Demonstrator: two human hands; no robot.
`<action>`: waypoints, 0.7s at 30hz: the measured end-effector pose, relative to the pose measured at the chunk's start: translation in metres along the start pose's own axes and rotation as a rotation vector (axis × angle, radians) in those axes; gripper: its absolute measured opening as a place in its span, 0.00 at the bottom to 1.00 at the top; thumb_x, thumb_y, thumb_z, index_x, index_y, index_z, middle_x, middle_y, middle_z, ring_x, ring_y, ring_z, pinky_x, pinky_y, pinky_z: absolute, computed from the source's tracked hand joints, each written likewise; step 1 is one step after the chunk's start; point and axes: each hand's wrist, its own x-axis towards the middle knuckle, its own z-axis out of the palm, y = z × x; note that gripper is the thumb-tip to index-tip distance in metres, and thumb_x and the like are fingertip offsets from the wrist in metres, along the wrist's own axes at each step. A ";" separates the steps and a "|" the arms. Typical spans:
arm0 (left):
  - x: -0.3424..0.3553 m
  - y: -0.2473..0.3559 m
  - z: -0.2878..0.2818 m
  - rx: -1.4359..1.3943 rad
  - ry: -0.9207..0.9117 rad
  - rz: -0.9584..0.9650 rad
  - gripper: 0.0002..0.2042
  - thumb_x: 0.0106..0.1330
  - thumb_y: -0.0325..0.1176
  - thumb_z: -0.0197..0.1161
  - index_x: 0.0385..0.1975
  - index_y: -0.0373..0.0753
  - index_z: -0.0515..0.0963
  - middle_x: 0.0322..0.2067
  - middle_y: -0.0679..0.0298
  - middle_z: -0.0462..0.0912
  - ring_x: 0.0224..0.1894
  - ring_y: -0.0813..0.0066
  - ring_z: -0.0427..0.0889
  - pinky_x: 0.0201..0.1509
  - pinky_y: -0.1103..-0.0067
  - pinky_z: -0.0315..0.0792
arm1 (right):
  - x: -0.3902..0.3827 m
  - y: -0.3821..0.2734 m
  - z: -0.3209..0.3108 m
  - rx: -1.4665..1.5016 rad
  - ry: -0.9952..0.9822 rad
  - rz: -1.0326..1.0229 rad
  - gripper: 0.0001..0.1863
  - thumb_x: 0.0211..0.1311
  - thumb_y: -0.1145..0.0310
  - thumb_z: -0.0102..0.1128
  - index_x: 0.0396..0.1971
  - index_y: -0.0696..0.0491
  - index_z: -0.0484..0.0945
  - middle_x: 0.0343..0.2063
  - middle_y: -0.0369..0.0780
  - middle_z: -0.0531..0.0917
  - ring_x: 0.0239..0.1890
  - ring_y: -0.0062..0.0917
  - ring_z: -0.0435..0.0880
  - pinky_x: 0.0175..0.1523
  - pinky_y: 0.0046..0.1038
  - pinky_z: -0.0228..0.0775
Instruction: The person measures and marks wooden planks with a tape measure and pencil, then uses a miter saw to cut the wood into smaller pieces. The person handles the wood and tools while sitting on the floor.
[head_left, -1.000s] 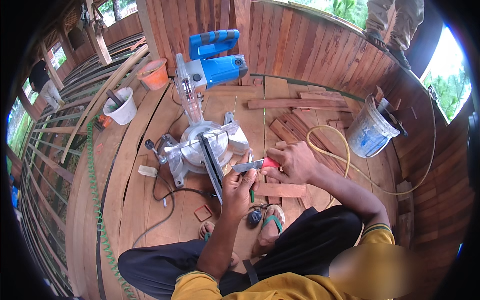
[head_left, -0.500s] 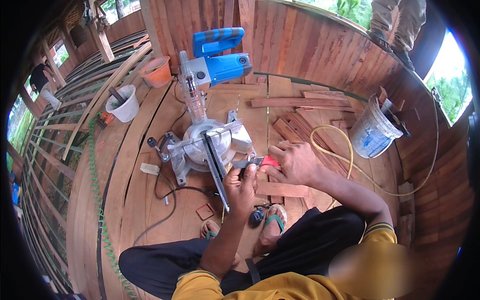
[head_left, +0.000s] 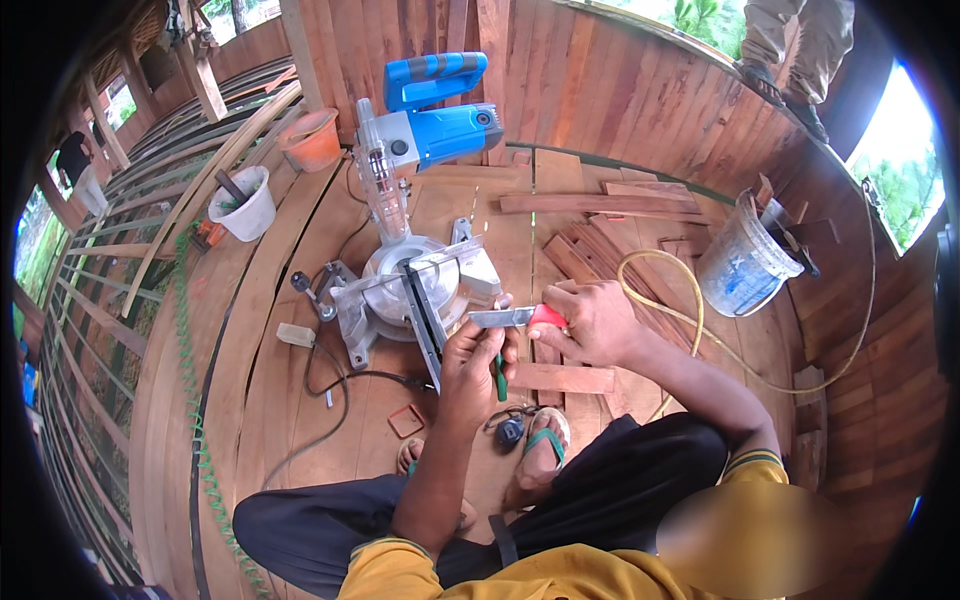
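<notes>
My right hand (head_left: 598, 325) is closed round the red handle of a knife (head_left: 503, 318), whose broad grey blade points left. Its blade lies just above the fingertips of my left hand (head_left: 474, 358). Pinched in that left hand is a slim green pencil (head_left: 502, 384); its lower end sticks out below the fingers, while its middle is hidden by them. Just beyond my hands stands a blue and silver mitre saw (head_left: 415, 240) on the plank floor.
Reddish boards (head_left: 600, 204) lie beyond my right hand, near a paint-stained bucket of tools (head_left: 745, 262) and a yellow hose (head_left: 700, 310). A tape measure (head_left: 510, 432) rests by my feet. White (head_left: 243, 205) and orange (head_left: 310, 140) buckets stand left. Open joists (head_left: 110, 290) run along the far left.
The knife blade has risen slightly and turned its flat side toward view. The pencil's green end now shows below my left hand. A distant person at the left has shifted.
</notes>
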 end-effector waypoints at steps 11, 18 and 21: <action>-0.009 0.004 -0.003 -0.067 -0.078 -0.053 0.23 0.81 0.31 0.56 0.73 0.37 0.69 0.37 0.66 0.80 0.28 0.86 0.74 0.24 0.87 0.64 | 0.002 -0.004 -0.006 -0.013 -0.054 -0.057 0.25 0.65 0.42 0.66 0.33 0.52 0.80 0.19 0.46 0.83 0.24 0.46 0.86 0.29 0.43 0.75; -0.010 -0.001 -0.001 0.121 -0.097 0.002 0.26 0.81 0.34 0.57 0.76 0.36 0.65 0.32 0.70 0.76 0.25 0.89 0.68 0.24 0.88 0.63 | 0.001 -0.002 -0.007 -0.039 -0.070 -0.059 0.26 0.65 0.40 0.65 0.32 0.52 0.80 0.19 0.46 0.83 0.23 0.46 0.86 0.28 0.43 0.75; -0.010 -0.002 0.001 0.156 -0.098 0.035 0.25 0.81 0.35 0.57 0.74 0.34 0.66 0.29 0.69 0.75 0.25 0.88 0.66 0.24 0.87 0.60 | 0.002 -0.003 -0.007 -0.027 -0.061 -0.065 0.27 0.65 0.39 0.65 0.33 0.52 0.81 0.20 0.45 0.83 0.23 0.45 0.86 0.28 0.43 0.75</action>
